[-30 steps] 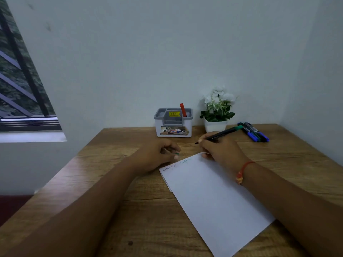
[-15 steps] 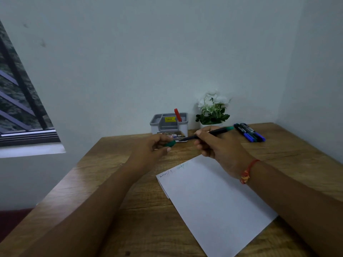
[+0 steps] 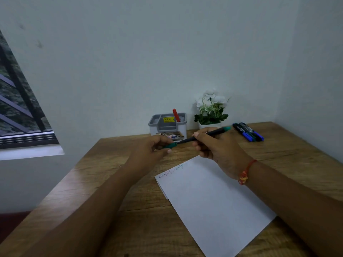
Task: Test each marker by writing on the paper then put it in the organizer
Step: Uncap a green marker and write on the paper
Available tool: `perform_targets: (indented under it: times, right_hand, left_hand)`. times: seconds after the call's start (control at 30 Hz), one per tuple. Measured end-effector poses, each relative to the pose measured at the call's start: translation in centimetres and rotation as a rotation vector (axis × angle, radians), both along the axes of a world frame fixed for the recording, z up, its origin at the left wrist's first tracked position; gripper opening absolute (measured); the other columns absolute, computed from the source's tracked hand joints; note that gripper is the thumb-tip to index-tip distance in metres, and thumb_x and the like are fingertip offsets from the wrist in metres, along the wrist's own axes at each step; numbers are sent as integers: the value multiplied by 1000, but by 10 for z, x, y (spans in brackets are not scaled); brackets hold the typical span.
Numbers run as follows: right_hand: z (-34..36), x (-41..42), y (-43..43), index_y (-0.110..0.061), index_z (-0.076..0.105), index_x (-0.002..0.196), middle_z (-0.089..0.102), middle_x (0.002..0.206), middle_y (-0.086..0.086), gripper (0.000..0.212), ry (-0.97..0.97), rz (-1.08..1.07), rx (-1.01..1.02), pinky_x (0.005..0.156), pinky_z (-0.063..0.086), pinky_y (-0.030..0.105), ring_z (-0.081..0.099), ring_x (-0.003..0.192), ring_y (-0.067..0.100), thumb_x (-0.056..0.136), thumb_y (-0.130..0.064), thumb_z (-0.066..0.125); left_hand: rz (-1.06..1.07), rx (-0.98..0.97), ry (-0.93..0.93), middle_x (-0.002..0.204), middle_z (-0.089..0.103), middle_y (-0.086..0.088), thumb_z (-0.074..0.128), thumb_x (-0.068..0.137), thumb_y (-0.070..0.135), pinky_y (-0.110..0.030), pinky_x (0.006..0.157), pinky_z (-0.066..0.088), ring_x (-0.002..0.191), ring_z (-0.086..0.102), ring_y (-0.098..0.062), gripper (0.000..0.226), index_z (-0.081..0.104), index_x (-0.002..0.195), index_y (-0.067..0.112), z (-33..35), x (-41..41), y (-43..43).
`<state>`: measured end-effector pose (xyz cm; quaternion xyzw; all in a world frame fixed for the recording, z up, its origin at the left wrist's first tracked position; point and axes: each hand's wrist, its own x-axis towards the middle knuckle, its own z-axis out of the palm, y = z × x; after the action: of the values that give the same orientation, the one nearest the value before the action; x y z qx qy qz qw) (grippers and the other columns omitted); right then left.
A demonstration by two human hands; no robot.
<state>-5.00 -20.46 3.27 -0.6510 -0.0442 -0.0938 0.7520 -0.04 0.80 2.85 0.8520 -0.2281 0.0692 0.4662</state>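
My right hand (image 3: 220, 147) holds a black marker with a green end (image 3: 209, 134) above the table, its tip pointing left. My left hand (image 3: 150, 151) pinches the green cap (image 3: 170, 145), whose mouth meets the marker's tip. Below the hands lies the white paper (image 3: 213, 201) with small scribbles along its top left edge. The grey and white organizer (image 3: 168, 127) stands at the back by the wall with a red marker (image 3: 176, 115) upright in it. Three more markers (image 3: 248, 131) with blue and green caps lie at the back right.
A small white pot of white flowers (image 3: 210, 110) stands right of the organizer. The wooden table (image 3: 111, 201) meets walls at the back and the right. A barred window (image 3: 18, 108) is on the left.
My right hand lifted the marker off the paper and turned its tip to the left. My left hand rose from the paper's corner with the green cap and brought it to the tip.
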Motion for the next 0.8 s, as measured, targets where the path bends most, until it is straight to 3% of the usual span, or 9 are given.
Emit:
perform_targets:
  times: [0.3,0.43,0.6,0.8]
  right_hand:
    - [-2,0,0,-7,66,97,74,79,9,8,7,78,-24,58,57,22,69,69,13,92,-12,71]
    - [-5,-2,5,-6,69,97,74,79,7,14,9,93,-79,57,55,22,68,69,10,91,-19,73]
    - [-7,-1,7,-11,69,80,66,68,4,20,52,61,-38,50,45,22,56,59,10,90,-28,73]
    - [-6,0,10,-11,67,75,62,63,1,22,110,122,22,50,43,17,51,53,5,92,-25,70]
  left_hand:
    - [-34,-71,-5,101,70,10,77,77,13,-26,85,54,98,64,-6,25,71,94,31,4,-8,-6]
    - [-51,-99,-19,95,69,11,78,75,8,-13,76,51,90,63,2,26,71,89,29,7,-15,-11]
    - [-34,-153,-11,90,71,8,78,75,10,-6,67,47,79,63,4,23,74,92,24,8,-20,-16]
    - [-63,-249,61,92,74,-4,75,77,4,-22,71,57,80,70,-16,20,75,95,13,10,-20,-15]
